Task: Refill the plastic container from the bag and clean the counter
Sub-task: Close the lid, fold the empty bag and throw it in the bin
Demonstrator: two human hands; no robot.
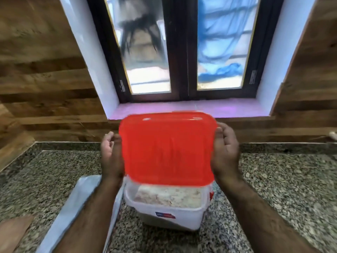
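White translucent rectangular plastic container (164, 214) stands on the speckled granite counter (273, 189), open, holding a pale grainy fill. Red rounded-square plastic lid (166, 147) held tilted just above container's far rim. Left hand (111, 154) grips lid's left edge, right hand (226, 152) grips its right edge. Pale blue-white plastic bag (73, 207), blurred, lies left of container, apparently touching it. Dark-framed window (182, 52) behind container.
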